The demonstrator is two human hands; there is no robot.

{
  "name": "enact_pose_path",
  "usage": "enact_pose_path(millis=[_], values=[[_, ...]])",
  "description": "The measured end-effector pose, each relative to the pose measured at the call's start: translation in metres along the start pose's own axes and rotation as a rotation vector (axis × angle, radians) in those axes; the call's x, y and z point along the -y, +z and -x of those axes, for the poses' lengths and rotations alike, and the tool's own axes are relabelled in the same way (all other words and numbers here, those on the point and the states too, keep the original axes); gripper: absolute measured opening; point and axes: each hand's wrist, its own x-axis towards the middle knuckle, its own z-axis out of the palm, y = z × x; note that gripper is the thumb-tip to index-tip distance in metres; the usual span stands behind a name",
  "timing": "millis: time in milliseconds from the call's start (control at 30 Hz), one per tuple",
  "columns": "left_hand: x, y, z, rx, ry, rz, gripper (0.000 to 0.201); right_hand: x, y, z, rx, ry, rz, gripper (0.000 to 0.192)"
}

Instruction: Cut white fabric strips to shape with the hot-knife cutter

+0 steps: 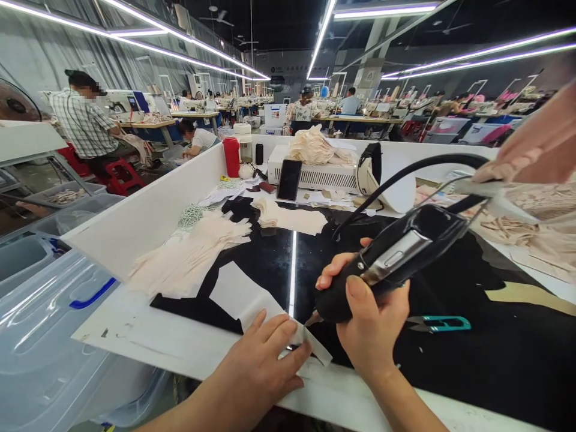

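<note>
Gripped black tool (391, 258) in right hand (375, 315) beside pale strip (240, 297)

Wrapped right-hand fingers and thumb tightly around the tool's body; aimed its narrow tip down at the strip's edge; could not tell whether touching; laid left hand (272, 354) palm down over the strip's near part, with fingers slightly spread; had the strip lying slantwise on black surface (274, 264), near its front edge; had teal snips (450, 324) right of the right hand, pale fabric stack (193, 252) beyond the left.

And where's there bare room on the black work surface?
Mostly bare black surface: near right, between teal snips and white front edge; middle, between cream stack and white piece. Crowded: the back, around the phone; the left, at the cream strips.
</note>
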Motion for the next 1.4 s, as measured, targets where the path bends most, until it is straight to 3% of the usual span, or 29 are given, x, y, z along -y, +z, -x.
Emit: enact_pose_path(millis=[333,567,967,1400], values=[[0.006,-0.003,0.005,0.019,0.041,-0.035,0.058,0.019,-0.009,0.013,-0.032,0.037,-0.023,0.038],[0.014,-0.008,0.010,0.060,0.033,-0.045,0.057,0.019,-0.007,0.020,-0.046,-0.014,-0.017,0.026],[0.015,-0.014,0.008,0.161,0.049,-0.113,0.062,0.021,0.000,0.020,-0.068,-0.022,-0.022,0.030],[0.013,-0.008,0.011,0.106,0.058,-0.095,0.059,0.006,0.012,0.007,-0.039,0.005,-0.018,0.024]])
